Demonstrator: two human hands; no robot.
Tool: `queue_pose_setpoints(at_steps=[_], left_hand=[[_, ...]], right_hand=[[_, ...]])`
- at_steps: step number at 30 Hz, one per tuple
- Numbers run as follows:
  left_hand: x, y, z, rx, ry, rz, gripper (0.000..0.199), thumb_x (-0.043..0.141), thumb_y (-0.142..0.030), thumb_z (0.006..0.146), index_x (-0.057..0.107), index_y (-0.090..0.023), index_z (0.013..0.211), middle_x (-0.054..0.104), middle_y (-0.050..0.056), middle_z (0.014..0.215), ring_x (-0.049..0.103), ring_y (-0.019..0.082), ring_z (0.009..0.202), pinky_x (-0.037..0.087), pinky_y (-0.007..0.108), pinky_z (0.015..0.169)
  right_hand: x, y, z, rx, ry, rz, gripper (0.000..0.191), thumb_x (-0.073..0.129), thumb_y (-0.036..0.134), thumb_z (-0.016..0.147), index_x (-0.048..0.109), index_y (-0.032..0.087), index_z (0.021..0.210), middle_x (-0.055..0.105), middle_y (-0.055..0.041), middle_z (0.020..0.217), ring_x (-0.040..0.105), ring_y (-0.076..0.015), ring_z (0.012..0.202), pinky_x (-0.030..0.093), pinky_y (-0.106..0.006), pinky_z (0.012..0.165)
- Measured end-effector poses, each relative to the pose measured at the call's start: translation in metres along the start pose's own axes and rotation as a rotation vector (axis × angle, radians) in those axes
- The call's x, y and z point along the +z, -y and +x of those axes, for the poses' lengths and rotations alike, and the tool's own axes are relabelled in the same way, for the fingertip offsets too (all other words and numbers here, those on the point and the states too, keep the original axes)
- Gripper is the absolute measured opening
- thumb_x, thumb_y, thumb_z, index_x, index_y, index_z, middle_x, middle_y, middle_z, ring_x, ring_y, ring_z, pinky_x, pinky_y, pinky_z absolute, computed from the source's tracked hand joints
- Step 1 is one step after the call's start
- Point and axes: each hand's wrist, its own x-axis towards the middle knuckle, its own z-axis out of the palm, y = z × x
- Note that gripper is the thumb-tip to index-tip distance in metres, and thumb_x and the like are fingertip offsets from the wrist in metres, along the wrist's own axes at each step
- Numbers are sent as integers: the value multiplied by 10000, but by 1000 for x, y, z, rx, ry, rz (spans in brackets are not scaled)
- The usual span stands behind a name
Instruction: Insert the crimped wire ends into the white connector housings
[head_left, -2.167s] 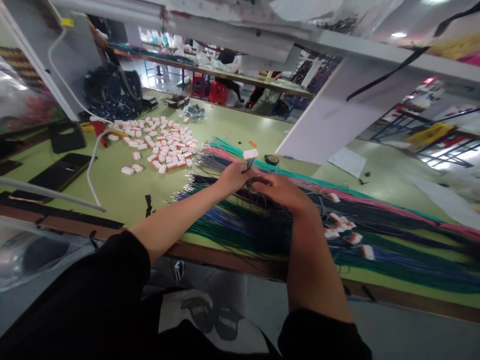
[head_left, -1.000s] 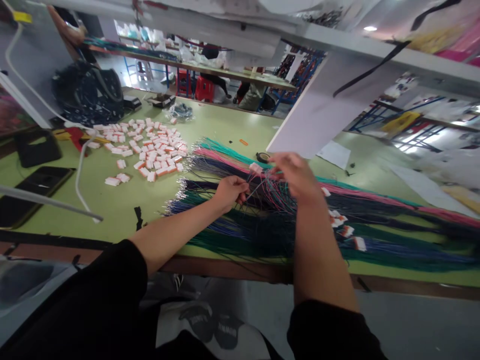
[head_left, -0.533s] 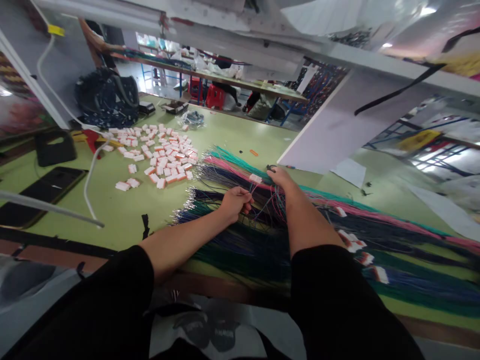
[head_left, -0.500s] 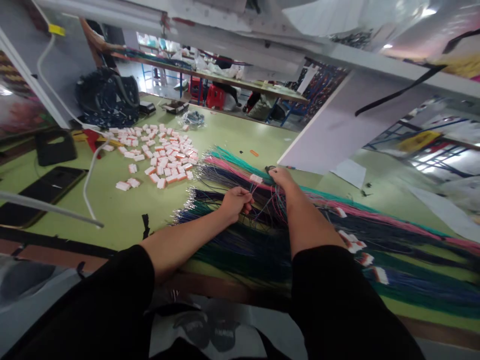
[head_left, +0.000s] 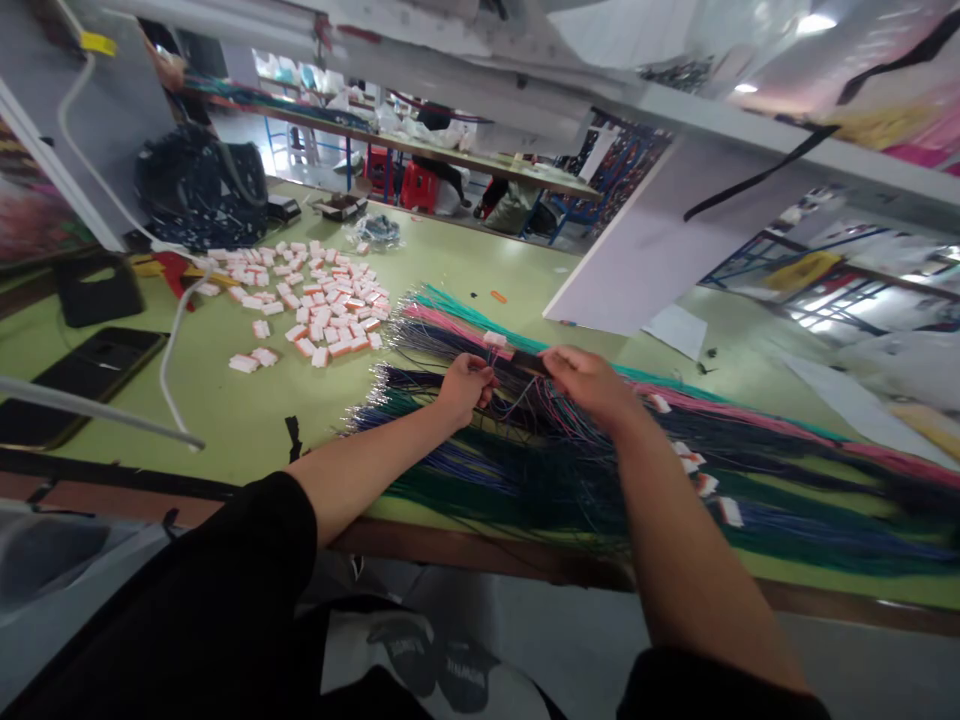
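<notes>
My left hand (head_left: 469, 388) is closed in a pinch on thin wires just below a white connector (head_left: 494, 340). Right of it, my right hand (head_left: 583, 378) grips a short, dark, flat strip (head_left: 529, 362), whose exact kind I cannot make out. The strip's free end points left toward the connector. Beneath both hands lie long bundles of wires: teal, pink (head_left: 435, 322), black and dark green (head_left: 525, 490), with bare metal ends (head_left: 379, 385) at the left. Several white-and-orange connectors (head_left: 686, 457) rest among the wires beyond my right forearm.
A wide heap of white-and-orange connectors (head_left: 322, 300) covers the table's left middle. Near it are a phone (head_left: 82, 380), a yellow-and-red tool (head_left: 171, 268), a white cable (head_left: 176, 350) and a dark bag (head_left: 199, 190). A white upright panel (head_left: 637, 240) stands behind the wires, under a shelf.
My right hand has come nearer and turned, so the dark strip now shows clearly, pointing left. My left hand keeps its pinch on the wires. The whole view has shifted slightly.
</notes>
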Motion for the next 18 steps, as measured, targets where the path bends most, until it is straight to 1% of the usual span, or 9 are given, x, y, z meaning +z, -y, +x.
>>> queue_pose_setpoints(at_steps=[1,3,5,9,11,14,18], left_hand=[[0,0,-1,6,-1,10,201,457,-34,839,380,-193,743,483,-102,465,360,28,315,231,142,361],[1,-1,-2,18,-1,28,205,450,-33,834,381,-191,724,479,-100,465,348,27,309,225,146,363],[1,-1,-4,32,1,42,198,447,-37,825,392,-191,714,479,-96,466,349,32,311,225,151,365],[2,-1,-6,55,11,54,188,438,-20,782,415,-191,705,469,-92,457,358,43,322,218,155,373],[3,-1,-6,62,23,53,201,428,8,740,423,-190,702,474,-89,461,360,46,327,214,155,376],[3,0,-6,68,47,46,214,428,28,679,432,-186,692,502,-79,482,368,47,338,222,158,379],[3,2,-6,80,71,33,196,453,9,652,438,-186,671,487,-80,470,377,54,346,229,163,376]], right_hand=[[7,3,-6,-21,-6,-25,260,447,399,821,610,199,788,639,-32,721,565,-178,678,422,-289,643],[21,4,-12,-44,-13,-70,245,427,344,818,623,198,836,674,-64,864,593,-211,823,435,-322,741],[34,3,-13,-56,-48,-115,259,398,317,825,625,196,853,679,-86,922,594,-228,880,433,-343,785],[46,0,-13,-78,-110,-222,298,351,321,863,623,200,868,680,-103,928,589,-233,868,427,-337,763],[47,1,-15,-58,-124,-282,304,339,322,876,619,204,881,680,-103,932,589,-231,855,417,-325,737],[47,5,-18,11,-107,-357,301,333,312,888,613,202,898,678,-105,961,594,-232,857,398,-314,711],[46,11,-21,42,-113,-408,295,332,297,898,610,201,904,678,-101,973,596,-226,854,378,-300,689]])
